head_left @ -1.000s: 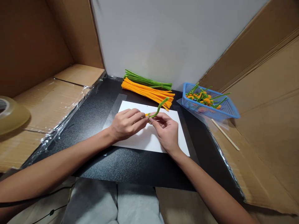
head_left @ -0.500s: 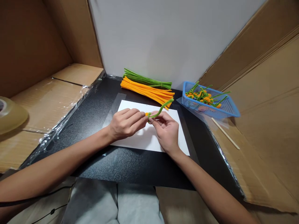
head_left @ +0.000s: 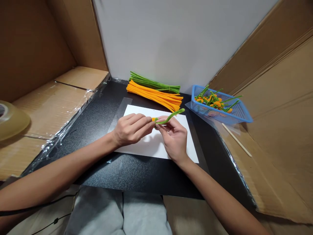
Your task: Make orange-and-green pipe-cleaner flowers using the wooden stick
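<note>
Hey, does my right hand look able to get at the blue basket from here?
Probably yes: nothing visible blocks the way between your right hand and the blue basket, and the basket's top is open. The hand is occupied, though, its fingers pinching a fuzzy green stem.

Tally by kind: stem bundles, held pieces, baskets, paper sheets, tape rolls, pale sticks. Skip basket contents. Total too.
Stem bundles: 2 (green bundle, orange bundle)
Held green-and-orange piece: 1
Blue basket: 1
White sheet: 1
Tape roll: 1
Pale stick: 1
Total: 7
</note>
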`<state>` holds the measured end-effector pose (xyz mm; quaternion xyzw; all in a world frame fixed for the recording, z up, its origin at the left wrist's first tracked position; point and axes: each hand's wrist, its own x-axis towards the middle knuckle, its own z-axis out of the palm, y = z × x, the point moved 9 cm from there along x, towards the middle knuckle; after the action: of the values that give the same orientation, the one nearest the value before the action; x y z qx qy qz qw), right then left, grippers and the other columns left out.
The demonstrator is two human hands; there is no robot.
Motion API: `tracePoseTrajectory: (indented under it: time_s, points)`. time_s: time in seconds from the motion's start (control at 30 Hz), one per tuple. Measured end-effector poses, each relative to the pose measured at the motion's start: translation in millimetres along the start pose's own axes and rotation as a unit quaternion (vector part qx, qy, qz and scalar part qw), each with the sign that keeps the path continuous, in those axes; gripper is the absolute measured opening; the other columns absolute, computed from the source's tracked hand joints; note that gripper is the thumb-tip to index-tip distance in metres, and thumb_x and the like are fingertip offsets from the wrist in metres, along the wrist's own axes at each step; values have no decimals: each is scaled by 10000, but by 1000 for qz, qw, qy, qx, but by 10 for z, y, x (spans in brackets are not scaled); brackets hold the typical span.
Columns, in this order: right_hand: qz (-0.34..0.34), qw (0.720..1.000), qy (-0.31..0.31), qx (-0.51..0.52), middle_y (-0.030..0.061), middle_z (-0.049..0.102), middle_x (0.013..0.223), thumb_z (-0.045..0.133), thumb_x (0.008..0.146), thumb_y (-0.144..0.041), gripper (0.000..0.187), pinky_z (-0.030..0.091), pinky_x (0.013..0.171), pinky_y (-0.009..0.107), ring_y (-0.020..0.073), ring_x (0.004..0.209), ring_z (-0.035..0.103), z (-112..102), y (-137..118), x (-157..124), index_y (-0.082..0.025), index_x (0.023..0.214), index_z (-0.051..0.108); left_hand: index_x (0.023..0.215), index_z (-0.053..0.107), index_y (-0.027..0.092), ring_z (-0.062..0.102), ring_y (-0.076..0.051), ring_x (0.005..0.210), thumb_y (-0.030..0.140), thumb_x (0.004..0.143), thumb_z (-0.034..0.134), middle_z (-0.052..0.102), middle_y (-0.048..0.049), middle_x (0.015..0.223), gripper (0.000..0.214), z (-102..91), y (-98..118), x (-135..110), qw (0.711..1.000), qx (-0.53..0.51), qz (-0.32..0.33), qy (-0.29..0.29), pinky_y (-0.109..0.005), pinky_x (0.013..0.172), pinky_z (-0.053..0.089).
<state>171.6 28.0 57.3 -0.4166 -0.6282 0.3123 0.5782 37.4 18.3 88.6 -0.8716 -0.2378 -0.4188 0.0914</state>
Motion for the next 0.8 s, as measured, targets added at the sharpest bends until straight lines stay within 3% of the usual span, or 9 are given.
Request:
tracePoseTrajectory:
  time_s: [0.17, 0.27, 0.4, 0.5, 0.6, 0.7, 0.77, 0.8]
  points:
    - [-33, 999, 1, -41, 55, 652, 979, 643, 895, -252, 33, 583, 840, 361, 201, 946, 652, 8, -75, -20, -236, 891, 673, 879, 697, 224, 670, -159, 724, 272, 894, 601, 731, -46, 873, 108, 50, -23, 10, 999, 9, -36, -26, -294, 645, 528]
    - [-71, 993, 4, -91, 59, 650, 970, 599, 916, -217, 69, 590, 816, 362, 201, 932, 650, 7, -172, -38, -237, 901, 662, 816, 680, 210, 658, -155, 707, 228, 859, 615, 734, -36, 827, 80, 3, 22, 27, 998, 19, -62, 18, -288, 650, 525]
    - [-137, 977, 8, -163, 75, 669, 973, 542, 939, -191, 122, 595, 804, 359, 209, 948, 658, 4, -313, -58, -240, 917, 652, 778, 662, 189, 611, -133, 665, 182, 804, 634, 701, -10, 753, 39, -23, -56, 6, 975, -88, -192, 69, -267, 628, 498]
    - [-192, 957, 13, -217, 80, 692, 994, 516, 948, -177, 156, 581, 862, 373, 214, 967, 668, 1, -401, -84, -245, 947, 656, 736, 673, 183, 560, -113, 610, 170, 754, 655, 672, 9, 706, 28, 119, -215, -81, 910, -235, -338, 49, -247, 572, 454]
    - [-236, 939, 1, -251, 79, 705, 1046, 508, 945, -152, 195, 559, 924, 381, 218, 1002, 673, 17, -443, -121, -243, 1006, 669, 663, 670, 171, 534, -105, 571, 209, 731, 670, 650, 4, 653, 78, 335, -305, -190, 803, -394, -447, 14, -239, 519, 410]
    - [-253, 928, -24, -273, 73, 706, 1110, 502, 941, -134, 241, 556, 943, 387, 221, 1038, 675, 39, -424, -151, -251, 1063, 675, 553, 594, 169, 450, -91, 477, 234, 752, 623, 540, 13, 521, 212, 541, -293, -295, 699, -498, -512, -41, -233, 437, 314]
    - [-252, 926, -45, -278, 66, 702, 1145, 501, 941, -133, 260, 555, 953, 398, 224, 1059, 672, 55, -395, -155, -262, 1079, 678, 525, 556, 173, 441, -94, 465, 233, 765, 591, 527, 7, 516, 250, 610, -268, -338, 658, -531, -530, -66, -242, 430, 311]
    - [-248, 927, -51, -276, 63, 701, 1153, 504, 940, -136, 258, 553, 959, 404, 224, 1064, 670, 58, -382, -149, -267, 1073, 683, 528, 556, 174, 456, -99, 472, 238, 772, 586, 545, 0, 533, 254, 622, -262, -346, 651, -537, -532, -73, -250, 436, 329]
